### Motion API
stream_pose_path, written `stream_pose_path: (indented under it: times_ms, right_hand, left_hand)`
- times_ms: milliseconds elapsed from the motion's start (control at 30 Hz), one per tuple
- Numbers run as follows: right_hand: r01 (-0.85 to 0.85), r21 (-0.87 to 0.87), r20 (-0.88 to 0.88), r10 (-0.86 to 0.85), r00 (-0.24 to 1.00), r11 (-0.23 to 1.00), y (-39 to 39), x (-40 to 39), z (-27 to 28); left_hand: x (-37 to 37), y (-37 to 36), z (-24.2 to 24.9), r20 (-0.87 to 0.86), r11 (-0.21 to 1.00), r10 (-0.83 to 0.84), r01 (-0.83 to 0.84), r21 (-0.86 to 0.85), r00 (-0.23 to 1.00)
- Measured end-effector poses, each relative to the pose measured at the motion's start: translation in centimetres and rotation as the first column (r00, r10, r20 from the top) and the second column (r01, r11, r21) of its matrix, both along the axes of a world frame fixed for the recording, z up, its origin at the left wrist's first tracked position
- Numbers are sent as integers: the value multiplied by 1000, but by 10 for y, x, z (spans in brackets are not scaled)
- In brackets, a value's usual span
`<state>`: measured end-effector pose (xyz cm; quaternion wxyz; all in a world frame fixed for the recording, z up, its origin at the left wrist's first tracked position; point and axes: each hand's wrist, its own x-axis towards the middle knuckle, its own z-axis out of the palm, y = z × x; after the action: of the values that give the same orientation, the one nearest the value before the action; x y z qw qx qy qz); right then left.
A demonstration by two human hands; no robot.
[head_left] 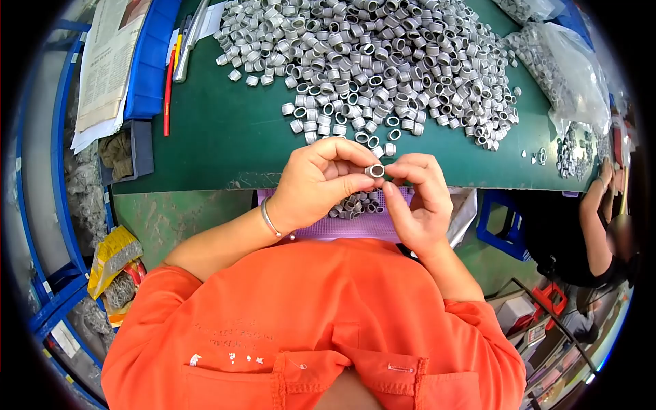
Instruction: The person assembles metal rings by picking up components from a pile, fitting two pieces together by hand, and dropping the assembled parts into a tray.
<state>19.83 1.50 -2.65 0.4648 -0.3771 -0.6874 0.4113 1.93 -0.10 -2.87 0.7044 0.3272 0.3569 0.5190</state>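
Note:
Between the thumb and forefinger of my left hand (321, 179) is a short grey metal ring (374, 171), its round opening facing up toward me. Close by its right side is my right hand (420, 198), with thumb and forefinger slightly apart. The forefinger tip is at the ring's edge; whether it touches cannot be made out. Just beyond my hands, a large pile of similar metal rings (383, 61) covers much of the green table (205, 137). Below my hands, a purple basket (362, 229) holds more rings.
At left stand a blue bin (154, 61) with newspaper (109, 68), a red pen (168, 99) and a grey box (142, 150). Plastic bags of parts (567, 68) lie at right. A co-worker (567, 225) sits near a blue stool (502, 225). Blue shelving (61, 157) lines the left.

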Motion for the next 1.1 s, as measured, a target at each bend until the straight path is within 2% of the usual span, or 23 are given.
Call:
stream_pose_path:
  times_ms: [67, 200, 300, 467, 533, 567, 600, 633, 667, 767, 833, 900, 967, 1000, 1067, 1100]
  right_hand:
    - [-14, 14, 27, 13, 1000, 1000, 1, 0, 1]
    - [-7, 49, 35, 5, 999, 999, 3, -2, 2]
    - [-7, 69, 47, 3, 999, 998, 4, -1, 2]
    - [-41, 183, 119, 20, 993, 982, 5, 0, -1]
    - [-60, 165, 111, 41, 993, 984, 3, -1, -5]
    - [-27, -91, -31, 24, 999, 996, -2, -5, -6]
    - [-28, -344, -161, -29, 986, 938, -5, -6, -7]
    - [-93, -416, -198, 10, 980, 905, -4, -5, -6]
    - [-91, -417, -197, 7, 980, 904, -4, -5, -5]
    - [-216, -473, -367, 32, 930, 855, -7, -6, -6]
    - [-208, -470, -337, 44, 940, 858, -8, -3, -8]
    - [-204, -464, -310, 58, 949, 862, -8, -3, -10]
    - [-184, -260, -341, 89, 936, 948, -7, -5, -13]
    - [-182, -262, -340, 86, 936, 948, -9, -6, -14]
    - [-148, -275, -463, 4, 886, 950, -13, -7, -14]
    - [-160, -257, -436, 33, 899, 953, -13, -5, -15]
  left_hand:
    - [-1, 0, -1, -55, 995, 40, -35, 89, 998]
    - [0, -2, -7, -55, 984, 64, -54, 171, 996]
    - [-2, -4, -2, -18, 995, 21, -19, 99, 1000]
    - [-10, -2, 7, -96, 997, -74, 71, -37, 993]
    - [-7, -3, 3, -134, 999, -39, 39, -7, 990]
    - [-4, -4, 3, -188, 997, 24, -10, 75, 982]
    - [-2, -5, 3, -235, 986, 90, -54, 156, 968]
    - [-2, -5, 3, -270, 981, 105, -54, 189, 957]
    - [-2, -5, 3, -269, 981, 102, -52, 188, 958]
    - [-2, -6, 4, -361, 973, 141, -62, 221, 922]
    - [-4, -4, 8, -500, 950, 147, 19, 310, 853]
    - [-7, -4, 8, -533, 946, 143, 43, 321, 834]
    - [-7, -4, 8, -565, 942, 137, 70, 329, 814]
    - [-5, -4, 8, -549, 939, 164, 41, 342, 820]
    - [-3, -4, 7, -532, 936, 190, 11, 352, 825]
    - [-2, -5, 6, -523, 937, 189, 6, 349, 831]
